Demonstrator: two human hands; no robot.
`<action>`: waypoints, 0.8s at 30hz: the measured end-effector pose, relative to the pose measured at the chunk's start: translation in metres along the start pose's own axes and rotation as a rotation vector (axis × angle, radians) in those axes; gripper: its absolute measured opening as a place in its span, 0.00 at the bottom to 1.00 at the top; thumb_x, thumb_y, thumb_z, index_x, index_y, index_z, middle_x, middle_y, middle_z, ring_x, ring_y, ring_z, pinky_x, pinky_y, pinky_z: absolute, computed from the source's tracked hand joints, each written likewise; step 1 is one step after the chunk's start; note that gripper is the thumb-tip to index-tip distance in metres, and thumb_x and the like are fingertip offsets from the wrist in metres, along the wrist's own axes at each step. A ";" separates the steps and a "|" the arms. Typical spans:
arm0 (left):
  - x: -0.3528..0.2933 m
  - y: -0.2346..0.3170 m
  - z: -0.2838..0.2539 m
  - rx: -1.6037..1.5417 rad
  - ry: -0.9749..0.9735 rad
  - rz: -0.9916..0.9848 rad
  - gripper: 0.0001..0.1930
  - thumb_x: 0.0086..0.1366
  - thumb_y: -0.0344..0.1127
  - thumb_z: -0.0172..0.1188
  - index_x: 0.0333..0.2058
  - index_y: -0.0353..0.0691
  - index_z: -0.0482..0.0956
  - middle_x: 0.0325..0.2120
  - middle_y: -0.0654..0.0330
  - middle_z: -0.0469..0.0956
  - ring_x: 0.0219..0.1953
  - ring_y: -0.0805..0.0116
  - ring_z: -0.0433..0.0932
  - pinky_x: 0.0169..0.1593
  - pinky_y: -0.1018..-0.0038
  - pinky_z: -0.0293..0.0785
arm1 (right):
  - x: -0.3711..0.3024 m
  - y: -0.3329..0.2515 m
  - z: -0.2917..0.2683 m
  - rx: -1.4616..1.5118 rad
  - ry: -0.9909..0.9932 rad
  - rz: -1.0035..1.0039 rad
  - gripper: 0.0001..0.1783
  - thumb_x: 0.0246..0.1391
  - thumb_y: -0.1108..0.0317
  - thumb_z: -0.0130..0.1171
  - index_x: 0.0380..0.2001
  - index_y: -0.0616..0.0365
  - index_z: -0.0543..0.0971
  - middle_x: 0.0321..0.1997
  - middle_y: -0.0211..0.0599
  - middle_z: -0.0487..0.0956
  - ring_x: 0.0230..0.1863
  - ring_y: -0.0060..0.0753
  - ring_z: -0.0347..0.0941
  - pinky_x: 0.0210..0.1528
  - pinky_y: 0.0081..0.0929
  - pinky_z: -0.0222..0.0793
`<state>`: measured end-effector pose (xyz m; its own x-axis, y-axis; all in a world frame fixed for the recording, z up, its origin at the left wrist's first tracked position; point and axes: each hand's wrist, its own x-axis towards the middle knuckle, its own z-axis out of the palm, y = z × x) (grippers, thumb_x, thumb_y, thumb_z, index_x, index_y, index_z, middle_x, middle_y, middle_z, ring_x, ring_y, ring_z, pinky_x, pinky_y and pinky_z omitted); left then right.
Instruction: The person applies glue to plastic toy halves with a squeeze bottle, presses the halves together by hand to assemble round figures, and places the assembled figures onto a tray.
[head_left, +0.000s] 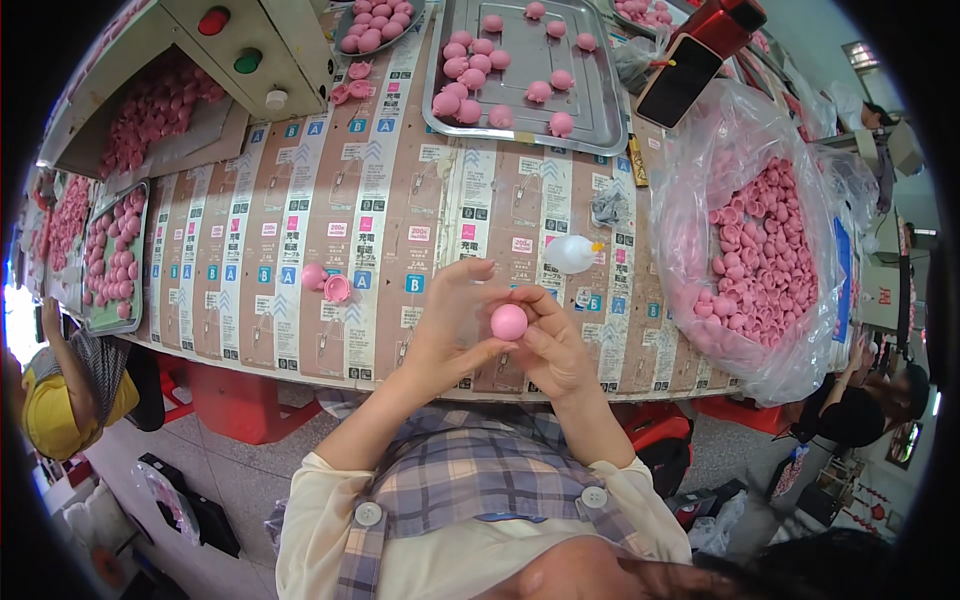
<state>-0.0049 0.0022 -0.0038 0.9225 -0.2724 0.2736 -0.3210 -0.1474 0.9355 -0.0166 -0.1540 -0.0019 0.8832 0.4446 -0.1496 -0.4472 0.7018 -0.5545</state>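
A smooth pink plastic ball (509, 322) is pinched between the fingers and thumb of my right hand (557, 345), above the table's front part. My left hand (446, 325) is just left of it, its fingers stretched out and partly smeared by motion. The left thumb tip reaches to the ball's lower edge; whether it presses on it I cannot tell. To the left on the table lie a pink ball piece (314, 276) and a hollow pink half shell (338, 289). A white squeeze bottle (570, 254) with a yellow tip lies beyond my right hand.
A metal tray (515, 130) of pink balls sits at the back. On the right is a clear plastic bag (690, 200) of pink shells. A machine housing (300, 50) with red and green buttons stands back left, a phone (680, 82) back right. Other people are at both sides.
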 end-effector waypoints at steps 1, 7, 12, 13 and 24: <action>0.000 0.002 0.000 0.029 0.011 0.005 0.25 0.43 0.36 0.64 0.42 0.40 0.69 0.47 0.53 0.59 0.50 0.56 0.59 0.51 0.65 0.56 | 0.000 0.001 -0.001 0.000 -0.002 0.000 0.22 0.49 0.71 0.52 0.47 0.60 0.61 0.47 0.39 0.66 0.51 0.33 0.63 0.52 0.29 0.59; 0.014 0.008 -0.009 0.124 -0.008 0.033 0.20 0.45 0.33 0.62 0.39 0.39 0.71 0.43 0.53 0.63 0.48 0.57 0.61 0.51 0.66 0.57 | 0.001 0.004 0.001 0.074 0.030 0.012 0.21 0.50 0.70 0.51 0.47 0.60 0.61 0.46 0.39 0.67 0.49 0.31 0.63 0.51 0.27 0.59; 0.096 -0.022 -0.034 0.473 0.211 0.136 0.14 0.44 0.32 0.60 0.32 0.39 0.71 0.36 0.55 0.68 0.42 0.57 0.65 0.46 0.67 0.60 | -0.002 -0.022 0.010 -0.237 0.047 -0.227 0.21 0.52 0.60 0.48 0.45 0.63 0.62 0.45 0.42 0.67 0.46 0.35 0.66 0.49 0.27 0.59; 0.111 -0.036 -0.041 0.534 0.262 0.154 0.14 0.45 0.33 0.60 0.32 0.40 0.71 0.36 0.55 0.68 0.41 0.56 0.65 0.45 0.67 0.60 | 0.000 -0.031 0.018 -0.221 -0.078 -0.334 0.22 0.52 0.57 0.47 0.44 0.63 0.63 0.44 0.44 0.67 0.45 0.37 0.66 0.48 0.29 0.59; 0.138 -0.066 -0.080 0.824 0.301 0.183 0.19 0.48 0.35 0.59 0.42 0.44 0.71 0.43 0.54 0.66 0.47 0.56 0.62 0.51 0.66 0.56 | 0.032 -0.109 0.103 -0.034 -1.005 -0.504 0.20 0.58 0.53 0.29 0.29 0.52 0.69 0.34 0.39 0.71 0.32 0.40 0.69 0.44 0.37 0.62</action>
<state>0.1604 0.0504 -0.0104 0.8216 -0.1144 0.5585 -0.4137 -0.7936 0.4461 0.0461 -0.1587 0.1377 0.4402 0.3722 0.8171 -0.0541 0.9194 -0.3896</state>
